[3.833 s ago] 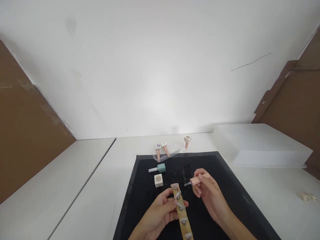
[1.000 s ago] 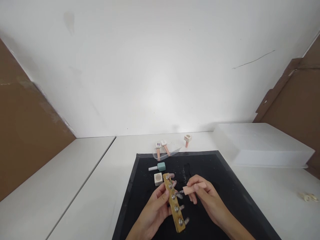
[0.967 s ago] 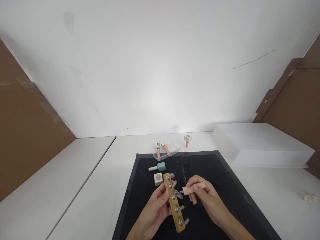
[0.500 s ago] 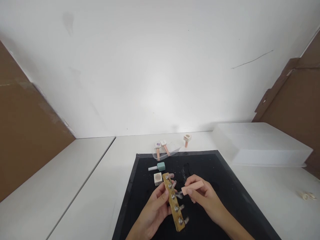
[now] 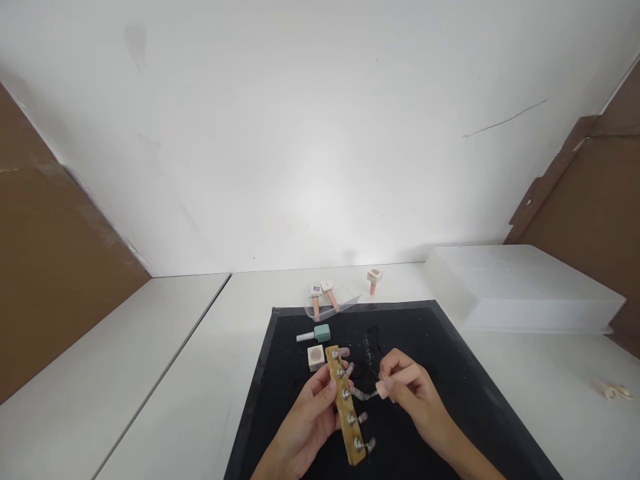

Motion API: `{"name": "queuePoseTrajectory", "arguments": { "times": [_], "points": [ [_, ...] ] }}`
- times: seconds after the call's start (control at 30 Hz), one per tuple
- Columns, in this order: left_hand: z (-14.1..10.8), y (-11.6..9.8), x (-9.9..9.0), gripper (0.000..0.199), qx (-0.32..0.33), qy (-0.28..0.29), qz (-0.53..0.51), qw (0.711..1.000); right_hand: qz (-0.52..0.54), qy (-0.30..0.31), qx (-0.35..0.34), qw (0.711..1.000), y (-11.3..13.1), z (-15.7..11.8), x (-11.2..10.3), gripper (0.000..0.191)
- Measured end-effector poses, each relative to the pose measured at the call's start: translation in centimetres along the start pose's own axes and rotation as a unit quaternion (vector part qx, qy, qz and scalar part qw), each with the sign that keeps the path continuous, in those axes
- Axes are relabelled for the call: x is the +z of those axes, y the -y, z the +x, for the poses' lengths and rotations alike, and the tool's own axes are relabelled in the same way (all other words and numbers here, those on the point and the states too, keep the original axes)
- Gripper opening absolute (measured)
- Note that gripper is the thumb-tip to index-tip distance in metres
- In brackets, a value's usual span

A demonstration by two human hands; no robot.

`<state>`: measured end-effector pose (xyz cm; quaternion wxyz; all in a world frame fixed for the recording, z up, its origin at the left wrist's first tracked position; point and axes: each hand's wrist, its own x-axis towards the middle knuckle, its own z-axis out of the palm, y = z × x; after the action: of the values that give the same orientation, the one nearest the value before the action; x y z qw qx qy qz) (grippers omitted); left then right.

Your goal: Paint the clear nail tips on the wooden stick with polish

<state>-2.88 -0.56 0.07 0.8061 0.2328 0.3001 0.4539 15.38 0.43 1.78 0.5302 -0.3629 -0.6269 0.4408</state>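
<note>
My left hand (image 5: 313,417) is closed around a yellowish wooden strip (image 5: 352,441), which stands tilted over the black mat. Several metal pegs run along it, each bearing a translucent artificial nail tip (image 5: 363,417) that points right. The fingers of my right hand (image 5: 410,393) pinch the pink cap of a nail polish brush (image 5: 382,389). From the cap a thin dark stem slants left to the middle nail tip (image 5: 358,393), and the brush end appears to touch it. Just left of the strip's top stands a small pale square bottle (image 5: 316,358).
A green bottle with a white cap (image 5: 322,333) lies on the black mat (image 5: 400,327). Behind it, two pink-handled bottles (image 5: 316,300) rest on a clear sheet, with another pink-handled bottle (image 5: 375,275) farther right. A white box (image 5: 530,287) and pale rings (image 5: 613,391) are at right.
My right hand has turned the pink cap and drawn slightly right and down, so more of the stem shows. The wooden strip has shifted slightly left at its lower end.
</note>
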Motion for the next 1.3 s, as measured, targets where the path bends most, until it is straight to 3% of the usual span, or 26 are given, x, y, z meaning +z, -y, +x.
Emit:
{"name": "queuePoseTrajectory", "arguments": {
  "times": [0.17, 0.3, 0.43, 0.6, 0.83, 0.97, 1.13, 1.3],
  "points": [
    [-0.1, -0.1, 0.2, 0.028, -0.005, 0.006, 0.0, 1.0, 0.072, 0.007, 0.024, 0.997, -0.9, -0.4, 0.0, 0.022],
    [-0.1, 0.0, 0.3, 0.03, -0.009, -0.001, -0.002, 1.0, 0.044, 0.02, 0.035, 0.998, -0.6, -0.3, 0.2, 0.016],
    [0.0, 0.0, 0.2, 0.028, -0.006, 0.0, 0.0, 1.0, -0.002, 0.017, 0.012, 1.0, 0.0, 0.0, 0.2, 0.029],
    [0.0, 0.1, 0.1, 0.027, -0.001, 0.005, 0.001, 1.0, 0.018, 0.001, -0.011, 1.0, -0.5, -0.1, 0.0, 0.039],
    [0.1, 0.0, 0.2, 0.029, -0.005, 0.008, -0.001, 1.0, 0.026, 0.019, 0.02, 0.999, -0.3, -0.4, 0.1, 0.014],
    [0.0, -0.1, 0.3, 0.028, -0.007, 0.005, 0.001, 1.0, 0.007, 0.032, 0.004, 0.999, -0.1, -0.2, 0.2, 0.028],
    [0.0, 0.1, 0.0, 0.028, -0.006, 0.017, -0.007, 1.0, 0.037, 0.01, -0.02, 0.999, -0.6, -0.3, 0.0, 0.032],
    [0.2, 0.1, -0.1, 0.031, -0.008, 0.015, -0.008, 1.0, 0.036, 0.018, -0.015, 0.999, -0.2, -0.3, 0.1, 0.011]
  ]
}}
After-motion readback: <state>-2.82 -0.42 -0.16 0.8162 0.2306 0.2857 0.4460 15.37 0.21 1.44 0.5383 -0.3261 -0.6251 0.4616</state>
